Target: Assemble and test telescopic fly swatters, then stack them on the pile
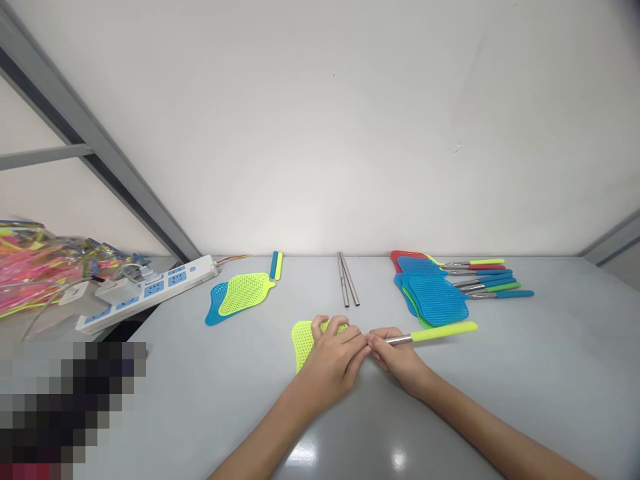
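Observation:
My left hand point(336, 355) is closed on a yellow-green fly swatter head point(303, 339), its fingers bent over the perforated sheet near the neck. In my right hand point(396, 357), the fingertips pinch a metal rod point(399, 340) that carries a yellow-green grip point(444, 331) pointing right. My two hands meet where rod and head come together; the joint itself is hidden by the fingers. Just beyond my right hand lies a pile of swatters with blue, green and red heads point(443, 300) and coloured handles point(514, 294).
Two metal rods point(349, 283) lie near the wall. Left of them are blue and yellow-green grips point(276, 265), a loose yellow-green head point(245, 293) and a blue head point(215, 310). A white power strip point(165, 283) with plugs and bagged colourful items point(50, 267) line the left side.

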### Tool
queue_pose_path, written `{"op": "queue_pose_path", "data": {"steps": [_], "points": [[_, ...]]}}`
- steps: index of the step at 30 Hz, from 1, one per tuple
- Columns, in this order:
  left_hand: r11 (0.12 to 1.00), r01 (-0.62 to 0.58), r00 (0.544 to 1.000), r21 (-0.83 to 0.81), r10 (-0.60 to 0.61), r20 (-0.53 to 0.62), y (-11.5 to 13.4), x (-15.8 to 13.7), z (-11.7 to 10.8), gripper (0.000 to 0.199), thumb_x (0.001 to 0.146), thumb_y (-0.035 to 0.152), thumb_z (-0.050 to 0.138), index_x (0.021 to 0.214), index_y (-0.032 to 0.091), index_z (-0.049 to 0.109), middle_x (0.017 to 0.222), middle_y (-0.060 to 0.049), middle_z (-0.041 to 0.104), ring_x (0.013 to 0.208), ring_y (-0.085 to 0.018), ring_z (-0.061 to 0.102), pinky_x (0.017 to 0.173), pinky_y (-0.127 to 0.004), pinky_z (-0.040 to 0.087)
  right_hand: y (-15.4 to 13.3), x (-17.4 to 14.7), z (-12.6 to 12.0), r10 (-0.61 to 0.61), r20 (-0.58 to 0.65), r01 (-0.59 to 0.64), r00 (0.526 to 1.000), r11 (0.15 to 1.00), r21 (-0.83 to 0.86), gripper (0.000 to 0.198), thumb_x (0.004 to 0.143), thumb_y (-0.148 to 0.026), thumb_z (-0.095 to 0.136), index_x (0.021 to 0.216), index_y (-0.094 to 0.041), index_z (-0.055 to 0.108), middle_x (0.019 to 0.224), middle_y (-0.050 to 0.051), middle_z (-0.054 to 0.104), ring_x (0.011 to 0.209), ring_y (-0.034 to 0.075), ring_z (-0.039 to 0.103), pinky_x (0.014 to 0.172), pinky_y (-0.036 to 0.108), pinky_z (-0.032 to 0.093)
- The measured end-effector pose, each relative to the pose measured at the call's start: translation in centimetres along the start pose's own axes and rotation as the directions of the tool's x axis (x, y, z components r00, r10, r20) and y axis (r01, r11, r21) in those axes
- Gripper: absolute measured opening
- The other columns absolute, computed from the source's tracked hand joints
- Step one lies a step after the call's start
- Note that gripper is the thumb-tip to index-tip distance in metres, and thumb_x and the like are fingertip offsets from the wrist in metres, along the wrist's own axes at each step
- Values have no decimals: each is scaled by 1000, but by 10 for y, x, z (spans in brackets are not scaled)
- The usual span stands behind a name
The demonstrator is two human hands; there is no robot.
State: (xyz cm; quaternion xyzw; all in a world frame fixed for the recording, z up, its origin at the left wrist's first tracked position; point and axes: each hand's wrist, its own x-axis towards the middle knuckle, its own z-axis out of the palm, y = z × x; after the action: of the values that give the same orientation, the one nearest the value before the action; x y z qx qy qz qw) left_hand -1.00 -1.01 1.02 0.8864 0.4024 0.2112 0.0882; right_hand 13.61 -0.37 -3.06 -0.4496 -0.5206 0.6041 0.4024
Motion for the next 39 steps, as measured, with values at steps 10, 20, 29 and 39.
{"op": "queue_pose_path", "data": {"steps": [10,20,29,39], "points": [[999,44,998,-8,-45,-33,2,1,3,20,85,22,32,83,21,52,95,-2,51,92,-14,45,86,-39,17,-3,0,2,66,-48,-56,997,980,192,28,70,-23,43,44,-17,32,42,-6,26,36,5,21,36,22,13],[998,56,996,-6,-56,-69,-3,-1,2,18,84,21,36,80,21,53,104,-4,48,103,-17,41,86,-39,19,-4,-2,-2,186,7,-181,982,941,284,29,69,-35,51,50,-15,41,45,-5,34,39,4,28,38,20,13],[998,61,995,0,-61,-85,0,-2,5,21,84,18,33,86,23,53,103,-5,49,105,-18,39,86,-40,18,1,-1,-4,143,24,-144,989,955,261,32,72,-37,51,49,-15,44,43,-4,35,37,5,30,36,21,13],[997,71,994,12,-70,-86,5,-2,4,22,82,13,33,82,21,53,97,-4,49,99,-18,41,86,-41,18,-2,-1,-3,105,46,-114,993,964,242,34,75,-32,46,46,-15,41,41,-4,34,35,5,29,35,22,13]]}}
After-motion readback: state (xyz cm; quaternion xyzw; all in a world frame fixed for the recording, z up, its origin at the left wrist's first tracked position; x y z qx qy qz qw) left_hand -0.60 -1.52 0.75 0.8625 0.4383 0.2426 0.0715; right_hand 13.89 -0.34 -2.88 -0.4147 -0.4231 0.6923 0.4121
